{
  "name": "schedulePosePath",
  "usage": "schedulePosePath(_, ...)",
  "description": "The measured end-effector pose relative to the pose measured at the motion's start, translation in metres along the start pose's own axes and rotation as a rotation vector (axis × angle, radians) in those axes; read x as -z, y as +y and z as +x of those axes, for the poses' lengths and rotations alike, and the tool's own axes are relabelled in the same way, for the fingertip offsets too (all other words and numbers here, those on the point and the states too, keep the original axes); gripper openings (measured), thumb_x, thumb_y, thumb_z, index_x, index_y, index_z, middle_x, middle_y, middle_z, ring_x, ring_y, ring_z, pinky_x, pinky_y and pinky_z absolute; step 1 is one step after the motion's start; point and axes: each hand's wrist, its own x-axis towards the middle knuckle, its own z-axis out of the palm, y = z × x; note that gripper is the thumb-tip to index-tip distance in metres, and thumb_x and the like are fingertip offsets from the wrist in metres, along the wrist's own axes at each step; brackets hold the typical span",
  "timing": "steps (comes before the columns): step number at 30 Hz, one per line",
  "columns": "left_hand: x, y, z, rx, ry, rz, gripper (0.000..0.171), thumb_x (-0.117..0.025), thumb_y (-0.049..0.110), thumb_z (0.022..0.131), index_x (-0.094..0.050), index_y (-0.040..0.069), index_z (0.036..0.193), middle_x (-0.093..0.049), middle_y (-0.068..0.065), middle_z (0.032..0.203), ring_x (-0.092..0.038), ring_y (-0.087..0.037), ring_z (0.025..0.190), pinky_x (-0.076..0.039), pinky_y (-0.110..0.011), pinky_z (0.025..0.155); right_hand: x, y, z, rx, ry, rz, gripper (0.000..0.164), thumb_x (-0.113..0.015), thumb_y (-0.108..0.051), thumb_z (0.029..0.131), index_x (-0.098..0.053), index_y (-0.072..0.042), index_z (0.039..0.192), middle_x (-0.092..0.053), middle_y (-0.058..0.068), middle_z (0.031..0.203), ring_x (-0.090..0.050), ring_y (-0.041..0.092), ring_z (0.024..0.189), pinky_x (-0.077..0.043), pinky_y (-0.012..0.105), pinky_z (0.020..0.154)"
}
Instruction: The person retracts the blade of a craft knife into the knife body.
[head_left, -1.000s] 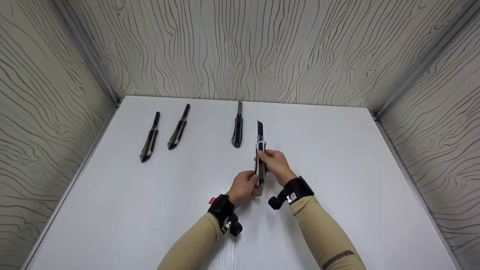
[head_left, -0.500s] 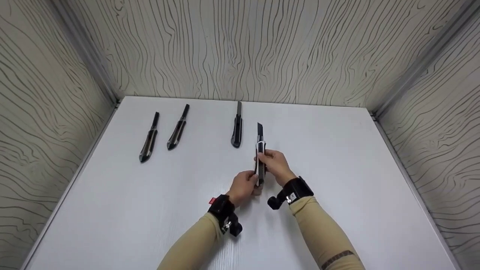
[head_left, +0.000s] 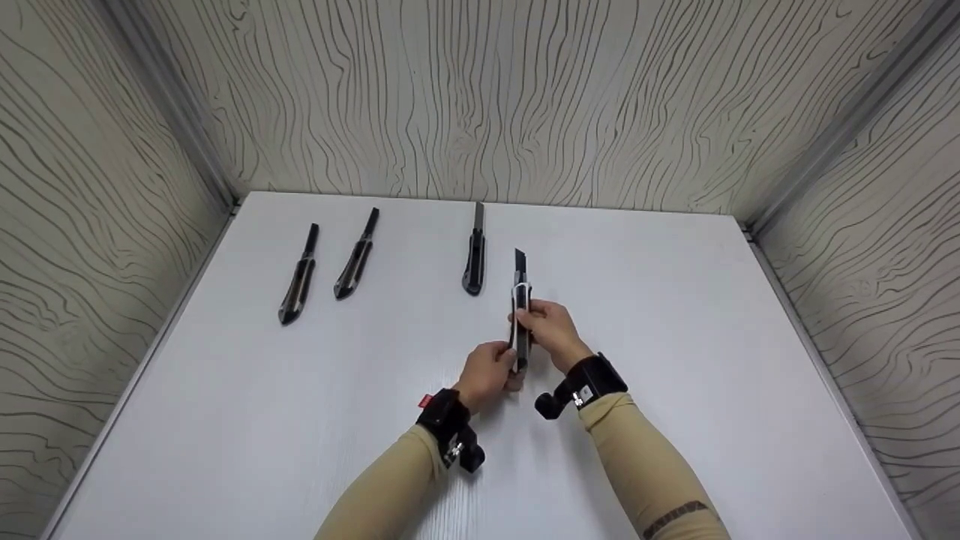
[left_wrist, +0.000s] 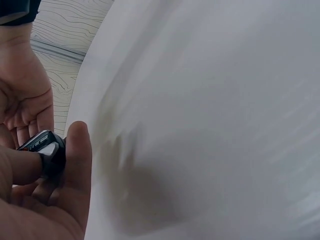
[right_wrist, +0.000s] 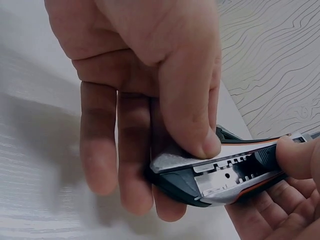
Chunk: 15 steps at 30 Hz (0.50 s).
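Both hands hold one utility knife [head_left: 521, 296], its dark blade pointing away toward the back wall. My left hand [head_left: 485, 373] pinches the butt end, thumb on top, as the left wrist view also shows. Farther up the handle, my right hand [head_left: 553, 327] grips the knife with its thumb on the slider. In the right wrist view the knife's white, black and orange handle [right_wrist: 222, 177] shows a notched slider track, with the right thumb [right_wrist: 297, 159] pressing at the black slider. A short length of blade stands out beyond the handle's tip.
Three more utility knives lie on the white table [head_left: 300, 420], blades extended toward the back: one at far left [head_left: 298, 289], one beside it [head_left: 355, 266], one near the middle [head_left: 474, 259]. Wood-grain panels [head_left: 480, 97] wall in the back and sides.
The blade tip of the held knife has drawn back slightly toward the handle, and the right thumb has slid a little toward the butt end. The left hand stays in place.
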Motion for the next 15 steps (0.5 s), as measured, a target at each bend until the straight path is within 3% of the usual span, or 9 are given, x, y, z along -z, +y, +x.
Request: schedulePosePath(15,0.0,0.001,0.0001,0.004,0.045,0.061,0.023,-0.045,0.011,0.102,-0.063,-0.003,0.102,-0.065,-0.013,0.082,-0.06,-0.014,0.065,-0.051,-0.023,0.059,-0.0005,0.001,-0.0002,0.008,-0.011,0.026,0.036,-0.058,-0.008,0.096,-0.055,0.002,0.131,-0.068,0.017,0.12,-0.066,0.012,0.092,-0.052,0.022,0.076)
